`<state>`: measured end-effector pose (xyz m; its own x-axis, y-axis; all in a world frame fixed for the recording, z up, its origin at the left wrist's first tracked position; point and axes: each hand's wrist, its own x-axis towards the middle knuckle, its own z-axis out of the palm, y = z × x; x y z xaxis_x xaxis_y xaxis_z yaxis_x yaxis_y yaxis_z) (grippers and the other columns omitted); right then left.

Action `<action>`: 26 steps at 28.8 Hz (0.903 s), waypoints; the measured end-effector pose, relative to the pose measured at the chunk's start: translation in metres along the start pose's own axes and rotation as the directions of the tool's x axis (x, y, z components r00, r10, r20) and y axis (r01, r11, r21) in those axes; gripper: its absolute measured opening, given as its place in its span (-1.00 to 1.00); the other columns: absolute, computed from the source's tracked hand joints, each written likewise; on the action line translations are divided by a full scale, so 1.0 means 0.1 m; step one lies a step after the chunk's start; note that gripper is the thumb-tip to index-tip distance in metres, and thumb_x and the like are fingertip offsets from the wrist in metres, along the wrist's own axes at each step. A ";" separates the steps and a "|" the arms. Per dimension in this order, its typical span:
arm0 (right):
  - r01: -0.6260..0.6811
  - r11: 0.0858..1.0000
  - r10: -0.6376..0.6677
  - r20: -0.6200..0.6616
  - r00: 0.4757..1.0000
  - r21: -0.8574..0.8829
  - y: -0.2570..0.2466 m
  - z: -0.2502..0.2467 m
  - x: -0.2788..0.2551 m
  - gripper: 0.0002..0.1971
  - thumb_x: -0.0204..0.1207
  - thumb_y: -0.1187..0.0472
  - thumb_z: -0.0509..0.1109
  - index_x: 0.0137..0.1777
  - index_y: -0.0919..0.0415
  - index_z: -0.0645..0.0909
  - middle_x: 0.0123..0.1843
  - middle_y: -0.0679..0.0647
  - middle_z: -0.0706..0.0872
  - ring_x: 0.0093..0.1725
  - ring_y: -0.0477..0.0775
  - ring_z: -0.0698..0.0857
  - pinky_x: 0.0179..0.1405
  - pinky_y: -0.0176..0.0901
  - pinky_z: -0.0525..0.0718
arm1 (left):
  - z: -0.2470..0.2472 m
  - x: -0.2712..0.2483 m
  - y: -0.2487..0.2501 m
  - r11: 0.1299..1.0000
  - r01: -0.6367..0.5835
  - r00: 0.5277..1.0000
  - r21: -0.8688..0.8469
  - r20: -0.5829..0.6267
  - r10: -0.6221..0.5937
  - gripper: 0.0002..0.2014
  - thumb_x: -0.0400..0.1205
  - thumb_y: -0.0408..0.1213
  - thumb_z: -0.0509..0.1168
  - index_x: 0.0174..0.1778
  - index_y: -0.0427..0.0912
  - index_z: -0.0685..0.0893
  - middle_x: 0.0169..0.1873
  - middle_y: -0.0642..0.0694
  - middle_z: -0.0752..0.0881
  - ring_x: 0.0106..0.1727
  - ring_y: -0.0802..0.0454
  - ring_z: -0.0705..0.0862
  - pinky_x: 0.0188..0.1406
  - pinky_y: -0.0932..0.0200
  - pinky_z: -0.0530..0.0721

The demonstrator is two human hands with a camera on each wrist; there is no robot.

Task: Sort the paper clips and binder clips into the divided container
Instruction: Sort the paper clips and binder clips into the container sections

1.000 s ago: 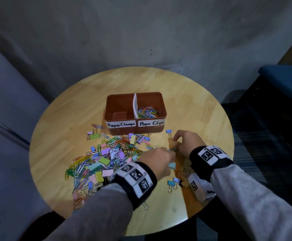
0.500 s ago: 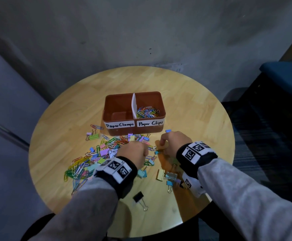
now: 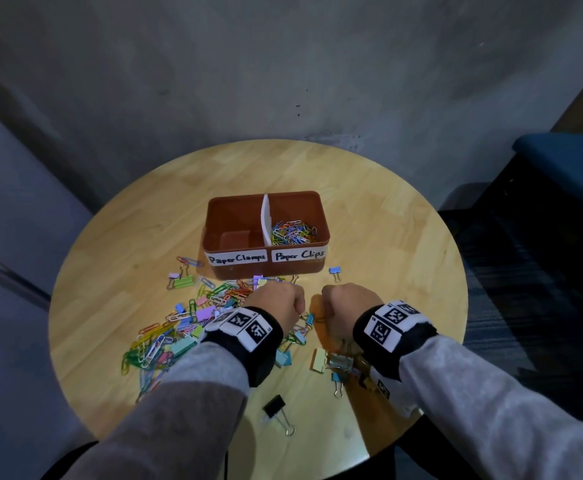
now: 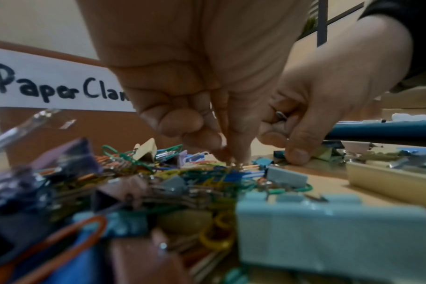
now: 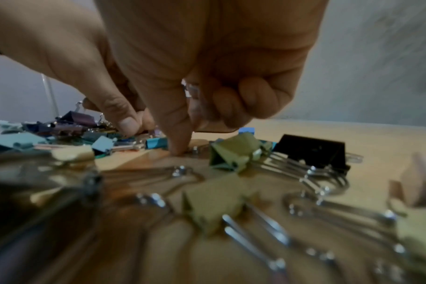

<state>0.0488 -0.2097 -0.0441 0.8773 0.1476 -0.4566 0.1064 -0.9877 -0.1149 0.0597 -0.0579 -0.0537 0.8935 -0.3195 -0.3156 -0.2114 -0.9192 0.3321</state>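
Observation:
The brown divided container [image 3: 214,233] stands mid-table. Its "Paper Clips" side holds coloured paper clips [image 3: 292,232]; its "Paper Clamps" side [image 3: 234,237] looks bare. A mixed pile of clips [image 3: 186,327] lies in front of it, to the left. My left hand [image 3: 283,299] is at the pile's right edge, its thumb and fingertips [image 4: 240,153] pinching down on a paper clip [image 4: 243,165] there. My right hand [image 3: 342,303] is just beside it, one fingertip [image 5: 179,149] on the table. Its curled fingers hold a small metal clip [image 5: 191,90].
Loose binder clips lie around: a black one [image 3: 274,407] near the front edge, a blue one [image 3: 334,270] right of the container, a yellow one [image 3: 318,358] under my right wrist. The round table [image 3: 421,237] drops off all round. A dark blue seat [image 3: 567,157] stands at the right.
Over the last second both hands shifted left, the left one onto the pile's right edge. In the last half second they have barely moved.

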 end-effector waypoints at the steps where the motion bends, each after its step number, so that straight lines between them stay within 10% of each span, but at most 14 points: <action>1: -0.001 1.000 0.002 -0.033 0.999 0.003 0.01 0.00 -0.02 -0.80 0.40 0.28 0.38 0.01 0.12 0.53 -0.05 0.08 0.62 -0.01 0.16 0.65 -0.11 -0.08 0.61 | -0.01 0.01 -0.02 1.000 0.006 1.000 -0.006 0.001 -0.006 -0.72 0.54 -0.43 0.20 -0.29 0.10 0.54 -0.02 -0.01 0.71 0.04 -0.07 0.69 -0.09 0.13 0.63; 7: -0.001 1.000 0.000 -0.042 0.999 -0.028 -0.02 0.04 0.03 -0.82 0.44 0.21 0.38 0.04 0.12 0.64 0.00 0.10 0.70 -0.01 0.17 0.68 -0.15 -0.12 0.63 | -0.04 0.06 -0.06 0.996 -0.050 0.996 0.067 0.070 0.046 -0.74 0.57 -0.22 0.40 0.15 0.12 0.69 0.05 -0.02 0.69 0.08 -0.06 0.67 0.01 0.08 0.67; 19: 0.060 0.990 -0.052 0.065 0.997 -0.130 -0.12 0.02 -0.06 -0.81 0.54 0.15 0.29 0.04 0.23 0.61 -0.08 0.14 0.68 -0.11 0.17 0.68 -0.15 -0.07 0.66 | -0.06 0.12 0.06 0.987 -0.025 0.999 -0.159 0.027 0.029 -0.81 0.49 -0.24 0.46 -0.27 0.03 0.53 -0.28 0.03 0.62 -0.16 -0.02 0.63 -0.21 0.15 0.59; 23: -0.054 0.975 0.079 -0.106 0.991 0.217 0.06 -0.13 -0.25 -0.88 0.57 0.13 0.24 -0.01 0.16 0.50 -0.04 0.12 0.65 -0.04 0.15 0.64 -0.14 -0.11 0.59 | -0.07 0.11 0.13 0.925 -0.003 0.999 -0.381 -0.051 -0.017 -0.87 0.54 -0.33 0.42 -0.27 -0.03 0.67 -0.32 0.01 0.75 -0.24 0.04 0.71 -0.30 0.25 0.59; 26: -0.086 0.689 0.246 -0.120 0.962 0.719 0.29 -0.13 -0.27 -0.85 0.54 0.27 0.23 -0.27 0.17 0.43 -0.32 0.12 0.52 -0.32 0.11 0.50 -0.38 -0.18 0.40 | -0.06 0.12 0.19 0.863 0.007 1.000 -0.506 -0.022 -0.021 -0.81 0.69 -0.34 0.23 -0.18 -0.07 0.71 -0.26 -0.07 0.80 -0.14 0.00 0.78 -0.12 0.17 0.69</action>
<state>0.0340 -0.2430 -0.0237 0.9262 -0.1071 -0.3615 -0.3391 -0.6560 -0.6744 0.0688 -0.0776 -0.0454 0.9063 -0.2947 -0.3028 0.0245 -0.6789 0.7338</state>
